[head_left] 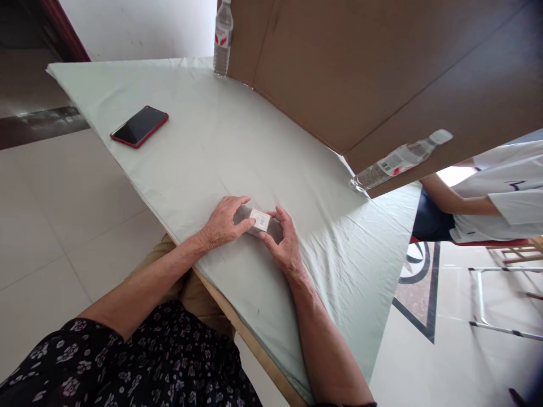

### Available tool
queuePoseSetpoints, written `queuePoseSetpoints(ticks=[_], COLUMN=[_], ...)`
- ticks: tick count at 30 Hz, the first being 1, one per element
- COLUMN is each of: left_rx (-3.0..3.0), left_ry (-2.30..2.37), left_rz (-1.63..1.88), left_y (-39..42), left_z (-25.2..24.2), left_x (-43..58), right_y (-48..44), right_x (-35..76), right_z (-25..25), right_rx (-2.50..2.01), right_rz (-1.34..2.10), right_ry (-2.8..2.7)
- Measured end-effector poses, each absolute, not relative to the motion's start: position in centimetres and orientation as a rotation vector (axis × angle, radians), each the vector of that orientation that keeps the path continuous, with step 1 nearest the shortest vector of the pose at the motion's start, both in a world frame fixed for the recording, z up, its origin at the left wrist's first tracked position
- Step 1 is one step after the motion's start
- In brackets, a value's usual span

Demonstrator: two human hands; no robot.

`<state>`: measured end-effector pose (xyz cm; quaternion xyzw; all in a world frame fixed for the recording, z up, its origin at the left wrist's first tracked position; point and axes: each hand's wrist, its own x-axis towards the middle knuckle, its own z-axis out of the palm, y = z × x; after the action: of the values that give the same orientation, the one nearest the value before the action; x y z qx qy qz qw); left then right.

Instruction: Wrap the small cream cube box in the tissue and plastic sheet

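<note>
A small grey packet (259,220) with a white printed label lies low over the cloth-covered table (203,147), near its front edge. What kind of packet it is I cannot make out. My left hand (228,221) grips its left end, with the thumb by the label. At the right end, my right hand (286,242) holds it between the thumb and curled fingers. Parts of both ends are hidden by my fingers.
A black phone in a red case (139,125) lies at the left. A large brown cardboard panel (360,68) stands across the back, with one water bottle (223,39) at its left and another bottle (399,161) at its right. Beyond it sits another person (500,186).
</note>
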<state>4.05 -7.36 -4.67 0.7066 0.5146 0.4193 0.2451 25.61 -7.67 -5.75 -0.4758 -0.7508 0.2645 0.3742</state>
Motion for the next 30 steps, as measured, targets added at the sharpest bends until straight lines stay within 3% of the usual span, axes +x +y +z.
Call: queuePoseSetpoints(ticks=[9,19,30], left_rx=[1.938,1.949,1.935], left_ry=[1.343,1.359,1.294], left_rz=[1.042,1.028,0.857], left_y=[-7.3,-7.8,-7.8], left_z=[-4.2,-3.8,-4.1], left_x=[4.2,3.9,3.3], right_y=[-7.9,-8.1,-7.9], right_x=[25.3,25.2,23.7], right_z=[-5.9,-5.5,-5.4], right_rx=[-1.222,-1.188,-1.164], right_rz=[0.565,0.861,0.713], right_ry=[-1.999,-1.827,-1.995])
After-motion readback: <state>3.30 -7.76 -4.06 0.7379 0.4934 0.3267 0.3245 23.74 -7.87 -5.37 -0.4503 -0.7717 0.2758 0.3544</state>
